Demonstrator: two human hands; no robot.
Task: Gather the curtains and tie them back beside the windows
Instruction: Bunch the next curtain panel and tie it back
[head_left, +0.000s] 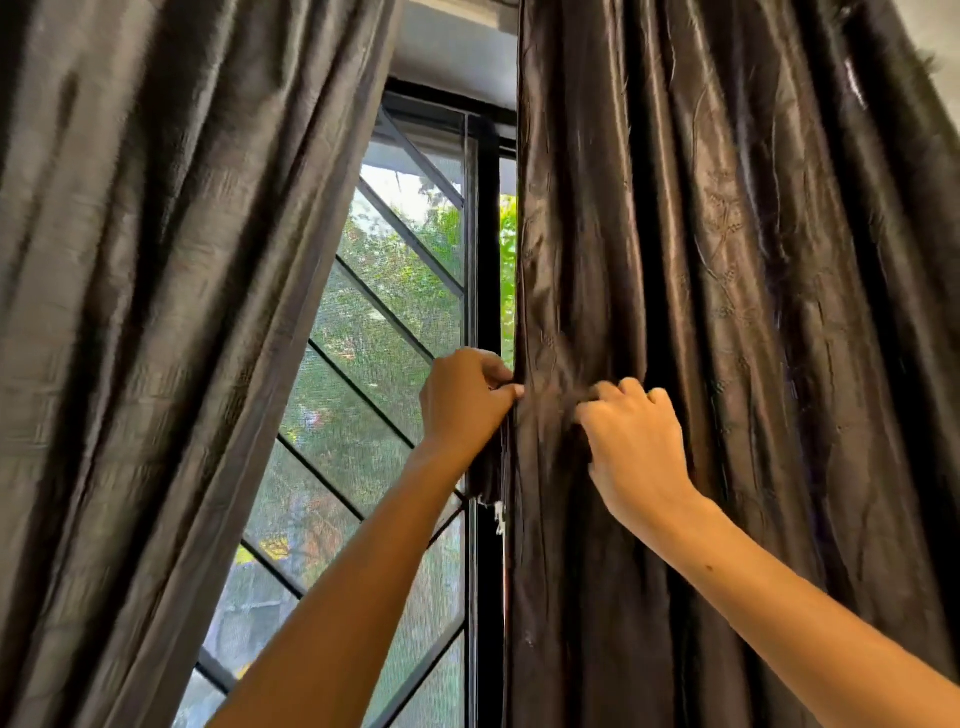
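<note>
- The right-hand dark brown satin curtain (727, 312) hangs down the right half of the frame, its inner edge running down the centre beside the black window frame (488, 260).
- The left hand (462, 400) pinches that inner edge at mid-height, its grip closed tight on the hem between thumb and curled fingers.
- The right hand (634, 441) sits just to the right, fingers bent and dug into a fold of the same curtain, grip closed on a bunch of cloth.
- The fabric looks thin, soft and glossy, so it probably slides easily and slips out of a loose hold; it should gather best fold by fold from the inner edge outward, taken at about the height where the hands are now.
- A frayed strip, possibly a tie, dangles below the left hand; I cannot tell for certain.
- The matching left-hand dark satin curtain (156, 312) fills the left of the frame, swept aside and ungripped.
- Between them show diagonal window bars (363, 384) and green foliage.
</note>
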